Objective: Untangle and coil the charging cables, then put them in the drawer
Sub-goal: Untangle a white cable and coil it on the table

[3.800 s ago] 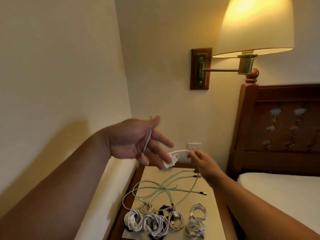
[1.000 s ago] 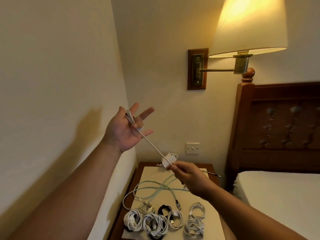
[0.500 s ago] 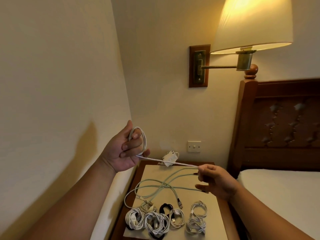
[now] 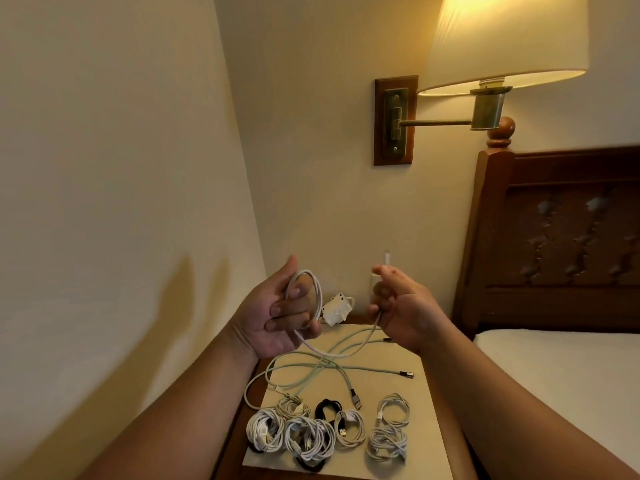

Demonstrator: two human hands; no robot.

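My left hand [image 4: 282, 315] holds a loop of a white cable [image 4: 317, 299] wound round its curled fingers, above the nightstand. The same cable sags between the hands and runs into my right hand [image 4: 398, 306], which grips it; its plug end sticks up above that fist. Below, loose pale green cables [image 4: 332, 367] lie tangled on a beige mat [image 4: 422, 386]. Several coiled white cables [image 4: 308, 436] and a small black coil [image 4: 327, 407] sit along the mat's near edge. The drawer is not visible.
A white adapter block [image 4: 336, 310] lies at the back of the wooden nightstand [image 4: 235, 434]. A wall stands close on the left. A lit swing-arm lamp [image 4: 502, 46] hangs above; the wooden headboard [image 4: 561, 237] and white bed [image 4: 571, 375] are to the right.
My right hand has come up and toward the left hand, so the taut cable now sags between them. The loop round my left fingers has grown.
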